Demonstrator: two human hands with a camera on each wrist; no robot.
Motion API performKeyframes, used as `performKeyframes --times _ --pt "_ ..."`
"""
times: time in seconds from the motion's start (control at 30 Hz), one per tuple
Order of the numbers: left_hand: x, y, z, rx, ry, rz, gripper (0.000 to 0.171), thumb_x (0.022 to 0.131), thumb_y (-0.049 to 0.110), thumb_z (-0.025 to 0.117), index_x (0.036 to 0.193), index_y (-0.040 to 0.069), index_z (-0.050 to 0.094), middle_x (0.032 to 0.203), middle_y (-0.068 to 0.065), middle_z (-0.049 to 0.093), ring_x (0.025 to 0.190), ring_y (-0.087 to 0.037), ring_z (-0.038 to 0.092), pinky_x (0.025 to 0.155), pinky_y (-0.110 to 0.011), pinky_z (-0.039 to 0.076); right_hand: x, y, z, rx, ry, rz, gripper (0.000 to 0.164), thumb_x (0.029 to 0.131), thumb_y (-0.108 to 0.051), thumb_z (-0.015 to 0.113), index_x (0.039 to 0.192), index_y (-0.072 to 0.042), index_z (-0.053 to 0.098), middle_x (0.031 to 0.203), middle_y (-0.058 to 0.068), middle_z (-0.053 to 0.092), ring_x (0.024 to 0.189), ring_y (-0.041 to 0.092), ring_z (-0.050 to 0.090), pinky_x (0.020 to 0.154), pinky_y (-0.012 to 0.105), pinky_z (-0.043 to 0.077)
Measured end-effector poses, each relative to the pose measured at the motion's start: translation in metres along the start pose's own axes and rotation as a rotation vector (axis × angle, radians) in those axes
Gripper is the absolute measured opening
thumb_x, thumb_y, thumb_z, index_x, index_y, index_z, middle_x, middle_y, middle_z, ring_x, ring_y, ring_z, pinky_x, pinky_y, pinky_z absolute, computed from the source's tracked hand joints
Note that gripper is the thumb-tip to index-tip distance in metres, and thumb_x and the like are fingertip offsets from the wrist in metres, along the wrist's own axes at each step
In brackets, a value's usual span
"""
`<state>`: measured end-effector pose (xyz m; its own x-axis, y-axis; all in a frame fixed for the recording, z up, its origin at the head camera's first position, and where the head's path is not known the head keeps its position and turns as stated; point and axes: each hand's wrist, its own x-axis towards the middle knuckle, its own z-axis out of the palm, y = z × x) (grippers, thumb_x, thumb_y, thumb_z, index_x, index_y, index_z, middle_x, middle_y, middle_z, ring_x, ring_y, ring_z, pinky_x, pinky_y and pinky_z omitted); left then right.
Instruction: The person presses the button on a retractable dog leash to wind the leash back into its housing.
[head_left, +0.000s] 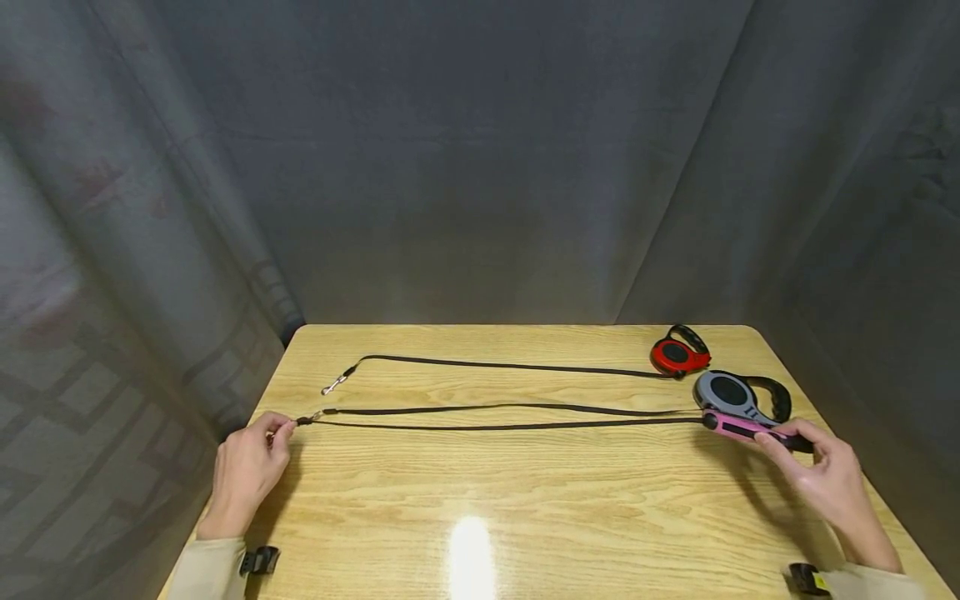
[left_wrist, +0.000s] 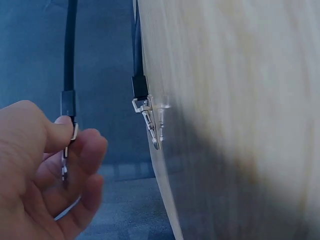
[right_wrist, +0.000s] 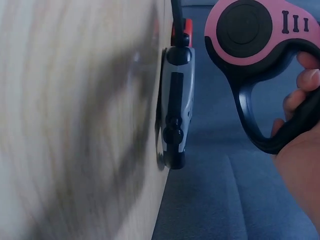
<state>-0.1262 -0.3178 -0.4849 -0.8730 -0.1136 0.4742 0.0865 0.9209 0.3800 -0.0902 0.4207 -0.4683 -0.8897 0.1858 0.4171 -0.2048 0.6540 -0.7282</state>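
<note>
While the pink leash (head_left: 735,427) is held above the tabletop (head_left: 600,517) close to its right edge, its black strap (head_left: 510,427) runs straight across toward the left edge. The case stands with its flat side upright. The grip of the right hand (head_left: 825,479) is wrapped around the black handle (right_wrist: 244,110), with the fingers curled through the loop. Near the left edge, the grip of the left hand (head_left: 251,471) pinches the metal clasp (left_wrist: 64,167) between thumb and forefinger; the other fingers are loosely bent. Both forearms, in beige sleeves (head_left: 213,567), reach in from the near corners. On the pink case one can see three black bone-shaped marks (right_wrist: 296,22). Just beyond it, the grey leash (head_left: 727,392) lies flat by the right edge and bears similar dark marks (head_left: 750,411); its strap also stretches leftward. The red leash (head_left: 677,354) lies near the far right corner, and its own clasp (head_left: 335,384) near the far left corner. Behind the far edge hangs a dark grey curtain (head_left: 450,183).
</note>
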Motion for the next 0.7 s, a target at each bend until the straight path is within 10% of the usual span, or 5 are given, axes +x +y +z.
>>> performKeyframes --times 0.7 --pt "0.006 -0.001 0.001 -0.057 0.105 0.002 0.007 0.096 0.008 0.075 0.095 0.001 0.075 0.075 -0.013 0.074 0.063 -0.040 0.067 0.065 -0.065 0.049 0.004 -0.009 -0.018 0.032 -0.003 0.131 0.016 0.094 -0.003 0.078 0.093 -0.017 0.070 0.078 -0.023 0.050 0.055 0.013 0.031 0.050 0.037 0.022"
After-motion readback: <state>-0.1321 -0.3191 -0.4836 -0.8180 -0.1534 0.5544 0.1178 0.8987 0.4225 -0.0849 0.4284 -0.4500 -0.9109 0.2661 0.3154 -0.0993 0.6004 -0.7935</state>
